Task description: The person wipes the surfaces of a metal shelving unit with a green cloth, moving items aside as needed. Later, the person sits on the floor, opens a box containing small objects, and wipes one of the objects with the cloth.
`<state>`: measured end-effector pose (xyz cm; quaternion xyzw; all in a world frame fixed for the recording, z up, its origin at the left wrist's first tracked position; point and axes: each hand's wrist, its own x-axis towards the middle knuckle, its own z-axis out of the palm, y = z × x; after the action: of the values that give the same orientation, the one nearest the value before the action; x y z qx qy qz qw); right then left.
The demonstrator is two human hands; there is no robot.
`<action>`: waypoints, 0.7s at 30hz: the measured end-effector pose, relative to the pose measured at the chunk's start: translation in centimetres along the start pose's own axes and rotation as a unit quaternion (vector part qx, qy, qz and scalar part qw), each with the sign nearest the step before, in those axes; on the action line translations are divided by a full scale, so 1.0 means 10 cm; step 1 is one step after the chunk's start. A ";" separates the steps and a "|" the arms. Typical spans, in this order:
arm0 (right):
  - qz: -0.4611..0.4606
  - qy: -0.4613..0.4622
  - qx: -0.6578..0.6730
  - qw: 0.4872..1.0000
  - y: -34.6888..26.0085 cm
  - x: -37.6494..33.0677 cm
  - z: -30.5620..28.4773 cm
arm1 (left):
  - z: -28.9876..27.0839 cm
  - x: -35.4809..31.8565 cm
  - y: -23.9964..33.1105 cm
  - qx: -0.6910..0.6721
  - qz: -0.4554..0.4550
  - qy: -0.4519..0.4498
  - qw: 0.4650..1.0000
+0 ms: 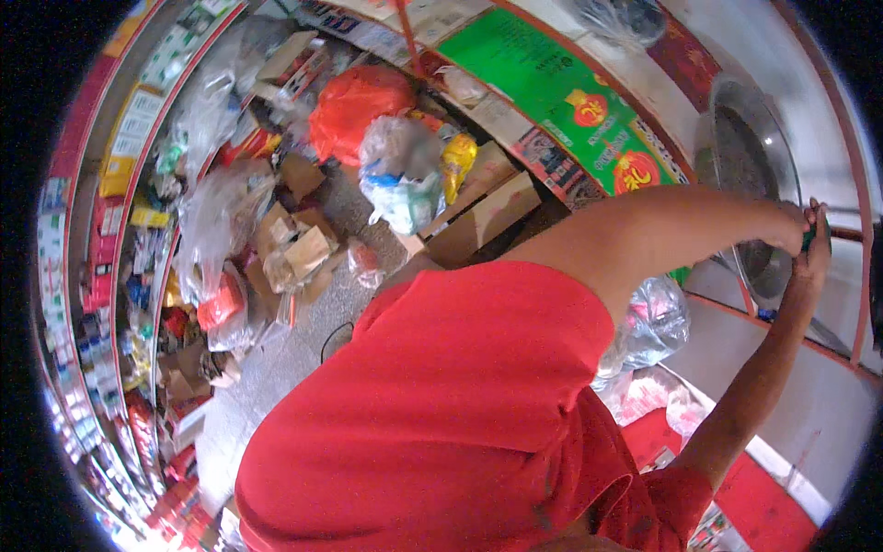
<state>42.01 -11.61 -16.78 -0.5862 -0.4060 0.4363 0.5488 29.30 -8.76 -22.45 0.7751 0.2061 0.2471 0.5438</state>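
The hands (789,230) together grasp a small green thing (808,240) between them, near a metal basin (747,152).

Shelves (196,62) run down the left over there; right of them, on the floor (348,204), a bag (402,170) sits beside a carton (487,221). At right, the left forearm (713,218) crosses before a basin (747,152).

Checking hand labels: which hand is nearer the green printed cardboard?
Left. The left hand is right of the green cardboard in the picture; the right hand is just beyond the left, farther from the cardboard.
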 end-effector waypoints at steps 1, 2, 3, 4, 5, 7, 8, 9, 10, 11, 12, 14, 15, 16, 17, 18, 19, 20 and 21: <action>0.010 0.047 0.020 0.999 0.03 -0.08 0.01 | 0.07 -0.11 0.04 0.152 0.045 0.055 0.986; 0.017 0.099 0.038 0.994 0.08 -0.26 -0.22 | 0.20 -0.43 0.26 0.213 0.061 0.088 0.971; 0.018 0.085 0.041 0.995 0.06 -0.18 -0.03 | 0.20 -0.35 0.20 0.232 0.024 0.127 0.964; 0.023 0.065 0.046 0.997 0.08 -0.09 0.17 | 0.14 -0.24 0.09 0.248 -0.016 0.165 0.955; 0.028 0.073 0.050 0.996 0.11 -0.16 0.11 | 0.17 -0.27 0.12 0.248 -0.009 0.177 0.952; 0.036 0.074 0.053 0.995 0.17 -0.18 0.05 | 0.14 -0.33 0.15 0.258 -0.002 0.191 0.947; 0.039 0.077 0.056 0.995 0.19 -0.20 0.01 | 0.16 -0.33 0.15 0.266 0.002 0.189 0.945; 0.037 0.084 0.060 0.994 0.17 -0.28 -0.02 | 0.19 -0.28 0.19 0.280 0.009 0.176 0.944; 0.037 0.082 0.062 0.994 0.14 -0.27 0.02 | 0.16 -0.23 0.19 0.296 0.012 0.168 0.940; 0.038 0.078 0.062 0.994 0.13 -0.28 0.06 | 0.16 -0.21 0.15 0.306 0.036 0.163 0.937; 0.037 0.073 0.062 0.995 0.11 -0.25 0.10 | 0.14 -0.25 0.10 0.321 0.058 0.159 0.932; 0.038 0.058 0.071 0.995 0.10 -0.22 0.20 | 0.00 -0.28 0.08 0.287 0.052 0.157 0.943; 0.037 0.066 0.076 0.994 0.10 -0.29 0.13 | -0.05 -0.46 0.20 0.233 0.032 0.143 0.961; 0.035 0.073 0.083 0.993 0.08 -0.34 0.08 | 0.02 -0.47 0.19 0.288 0.103 0.161 0.939; 0.031 0.079 0.085 0.993 0.04 -0.40 0.08 | 0.06 -0.50 0.19 0.342 0.170 0.190 0.905; 0.029 0.081 0.085 0.993 -0.03 -0.43 0.08 | 0.06 -0.50 0.23 0.317 0.142 0.188 0.919; 0.023 0.080 0.094 0.992 -0.11 -0.48 0.15 | 0.00 -0.54 0.31 0.297 0.112 0.194 0.928; 0.020 0.083 0.103 0.991 -0.16 -0.52 0.20 | -0.05 -0.51 0.34 0.228 0.080 0.176 0.954; 0.016 0.076 0.113 0.991 -0.20 -0.60 0.24 | -0.09 -0.49 0.38 0.159 0.047 0.162 0.973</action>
<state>37.96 -16.52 -14.42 -0.5580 -0.3016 0.4429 0.6337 25.08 -12.24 -19.36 0.8100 0.2914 0.3586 0.3611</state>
